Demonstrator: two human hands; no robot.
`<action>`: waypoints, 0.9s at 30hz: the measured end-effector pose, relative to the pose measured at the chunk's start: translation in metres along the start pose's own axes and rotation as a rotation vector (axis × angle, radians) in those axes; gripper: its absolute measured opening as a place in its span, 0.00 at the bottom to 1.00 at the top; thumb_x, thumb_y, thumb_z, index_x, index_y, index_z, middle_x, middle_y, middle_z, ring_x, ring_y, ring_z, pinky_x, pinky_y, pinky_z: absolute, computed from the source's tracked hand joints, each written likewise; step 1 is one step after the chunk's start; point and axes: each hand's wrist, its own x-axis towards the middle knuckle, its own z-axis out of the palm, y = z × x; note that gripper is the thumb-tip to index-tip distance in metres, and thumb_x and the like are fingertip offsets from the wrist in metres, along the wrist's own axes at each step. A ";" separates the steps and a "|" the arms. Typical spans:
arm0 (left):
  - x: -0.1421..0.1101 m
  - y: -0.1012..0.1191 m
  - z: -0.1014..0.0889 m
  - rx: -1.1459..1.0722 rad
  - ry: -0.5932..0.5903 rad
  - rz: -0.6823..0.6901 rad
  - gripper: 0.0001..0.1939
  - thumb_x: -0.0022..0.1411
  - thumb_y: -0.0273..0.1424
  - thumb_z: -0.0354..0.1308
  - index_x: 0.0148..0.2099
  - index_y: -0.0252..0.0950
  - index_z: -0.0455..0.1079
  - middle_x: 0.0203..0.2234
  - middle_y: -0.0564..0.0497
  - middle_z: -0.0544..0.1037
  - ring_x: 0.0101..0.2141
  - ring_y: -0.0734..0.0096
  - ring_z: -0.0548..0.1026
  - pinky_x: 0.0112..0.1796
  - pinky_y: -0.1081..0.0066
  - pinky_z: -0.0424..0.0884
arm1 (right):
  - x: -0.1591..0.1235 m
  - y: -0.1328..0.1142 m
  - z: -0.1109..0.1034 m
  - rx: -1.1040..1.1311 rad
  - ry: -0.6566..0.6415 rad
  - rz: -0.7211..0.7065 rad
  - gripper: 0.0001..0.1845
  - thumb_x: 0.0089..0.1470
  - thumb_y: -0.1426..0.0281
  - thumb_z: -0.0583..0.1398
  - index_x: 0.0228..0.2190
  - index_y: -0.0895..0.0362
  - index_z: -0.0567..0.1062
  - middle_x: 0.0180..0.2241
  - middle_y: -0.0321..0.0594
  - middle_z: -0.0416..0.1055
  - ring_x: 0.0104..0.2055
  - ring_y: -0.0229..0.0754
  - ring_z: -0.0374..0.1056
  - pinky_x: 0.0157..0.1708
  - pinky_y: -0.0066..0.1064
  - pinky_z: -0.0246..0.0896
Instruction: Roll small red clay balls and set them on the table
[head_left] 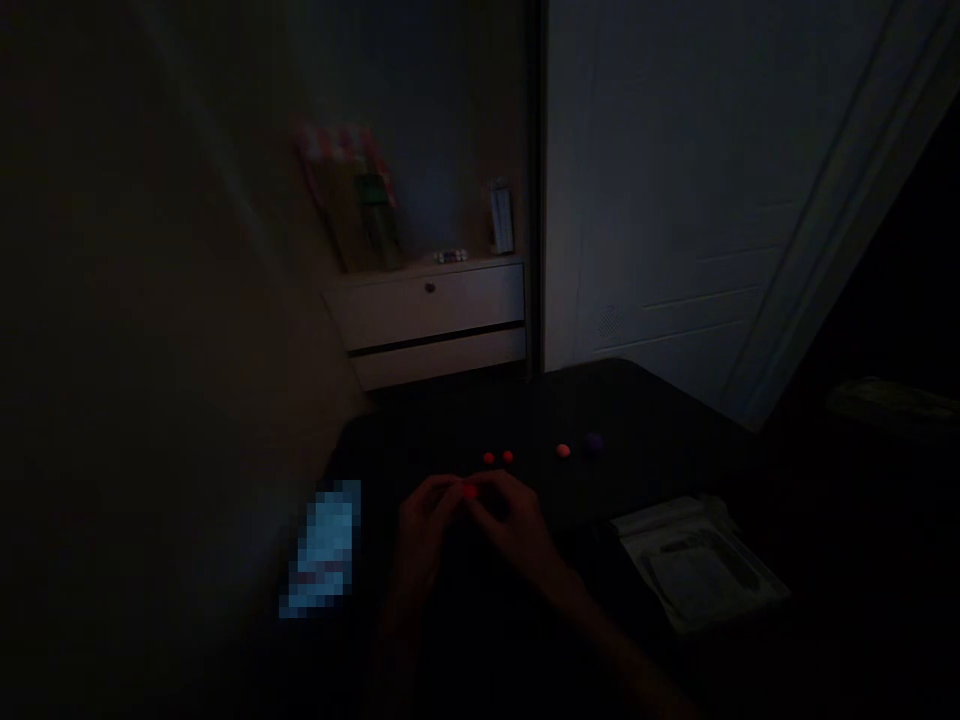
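The scene is very dark. My left hand (427, 515) and my right hand (514, 515) meet over the near part of the black table, fingers bent and closed. Between their fingertips is a small bright red lump (469, 491), perhaps modelling clay, pinched from both sides. The fingers cover part of it. Just beyond them lie two small red balls (489, 458) side by side. Farther right sit an orange ball (563, 451) and a larger purple ball (594, 443), close to each other.
The black table (637, 400) has rounded corners. A clear bag (705, 560) with flat contents lies at its right front. A pixelated bright screen (322, 550) glows on the left. Behind stand a drawer cabinet (480, 300) and a white door (660, 200).
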 end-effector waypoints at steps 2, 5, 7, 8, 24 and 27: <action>-0.001 0.001 0.000 0.027 -0.023 0.002 0.16 0.52 0.40 0.73 0.38 0.35 0.80 0.34 0.47 0.84 0.37 0.64 0.82 0.38 0.71 0.77 | 0.000 0.002 0.001 -0.008 0.010 0.024 0.06 0.62 0.69 0.63 0.41 0.54 0.80 0.39 0.40 0.81 0.41 0.44 0.77 0.44 0.35 0.72; -0.001 0.001 0.002 0.049 -0.039 0.004 0.15 0.52 0.39 0.73 0.38 0.35 0.80 0.34 0.47 0.85 0.37 0.64 0.82 0.39 0.71 0.77 | -0.002 0.006 0.002 -0.014 0.018 0.055 0.06 0.62 0.68 0.63 0.40 0.54 0.79 0.39 0.41 0.81 0.40 0.44 0.77 0.42 0.34 0.72; -0.001 0.001 0.002 0.055 -0.043 0.005 0.15 0.52 0.39 0.73 0.38 0.35 0.80 0.34 0.47 0.85 0.37 0.64 0.82 0.39 0.71 0.76 | -0.002 0.008 0.003 -0.014 0.023 0.064 0.06 0.63 0.68 0.62 0.40 0.54 0.79 0.39 0.41 0.81 0.40 0.44 0.77 0.42 0.34 0.71; -0.001 0.001 0.003 0.055 -0.046 0.008 0.15 0.53 0.39 0.73 0.39 0.35 0.80 0.35 0.47 0.85 0.37 0.64 0.82 0.39 0.71 0.76 | -0.002 0.008 0.003 -0.014 0.026 0.068 0.06 0.63 0.68 0.62 0.41 0.54 0.78 0.39 0.41 0.81 0.40 0.45 0.77 0.42 0.34 0.71; -0.001 -0.001 0.001 0.093 -0.075 0.011 0.16 0.54 0.40 0.73 0.41 0.36 0.81 0.36 0.48 0.85 0.38 0.65 0.82 0.40 0.70 0.77 | 0.000 0.011 0.002 0.042 0.012 0.138 0.09 0.68 0.66 0.58 0.43 0.54 0.77 0.41 0.41 0.80 0.42 0.44 0.77 0.43 0.32 0.69; -0.001 -0.001 0.001 0.142 -0.078 0.014 0.16 0.53 0.40 0.73 0.40 0.36 0.81 0.35 0.48 0.85 0.37 0.64 0.82 0.41 0.69 0.77 | 0.000 0.013 0.001 0.032 0.003 0.152 0.09 0.68 0.66 0.58 0.42 0.55 0.78 0.41 0.41 0.80 0.42 0.44 0.76 0.45 0.33 0.67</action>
